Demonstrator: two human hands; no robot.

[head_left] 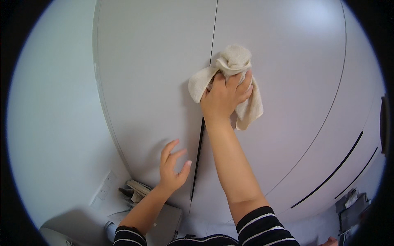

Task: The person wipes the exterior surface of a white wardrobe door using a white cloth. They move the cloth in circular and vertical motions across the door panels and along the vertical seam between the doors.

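Note:
A bunched cream cloth (235, 57) is pressed against the pale wardrobe doors (283, 106), just right of the seam between two of them. My right hand (225, 96) grips it with bent fingers, and loose folds hang out on both sides. Lower and to the left, my left hand (173, 166) hovers in front of the left door with its fingers curved and apart, holding nothing. Between the two arms runs a long black handle strip (198, 160) along the door seam.
A white wall (53, 102) with power sockets (107, 184) stands at the left. Below my left forearm is a small grey cabinet (167, 221) with papers (137, 188) behind it. Further black handle strips (328, 176) lie at the right, near a dark rack (353, 209).

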